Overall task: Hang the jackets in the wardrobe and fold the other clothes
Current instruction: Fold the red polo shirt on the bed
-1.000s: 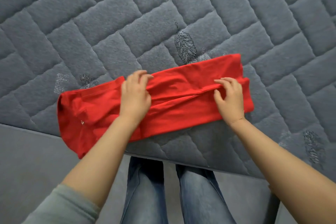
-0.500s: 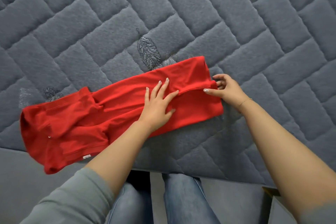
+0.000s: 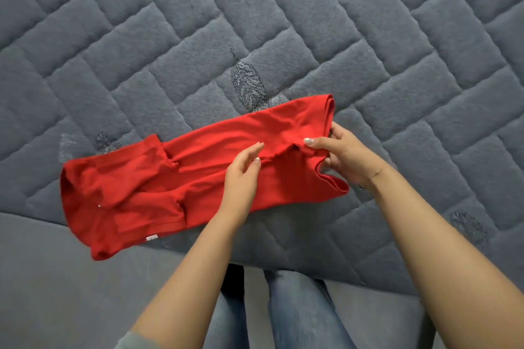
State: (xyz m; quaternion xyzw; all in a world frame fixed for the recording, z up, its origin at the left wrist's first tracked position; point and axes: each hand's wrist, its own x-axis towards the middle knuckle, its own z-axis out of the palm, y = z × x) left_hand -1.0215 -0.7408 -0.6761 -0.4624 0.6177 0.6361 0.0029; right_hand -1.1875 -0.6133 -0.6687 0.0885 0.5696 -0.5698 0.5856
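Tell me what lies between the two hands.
Head view: only red shirt fabric, a raised fold edge running from left hand to right hand.

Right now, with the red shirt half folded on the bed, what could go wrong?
The right hand grips only the red shirt's end, and lifting may undo the long fold. The left hand rests lightly mid-strip, so the fabric might slide. The collar end overhangs the quilted bedspread's edge and could slip off.
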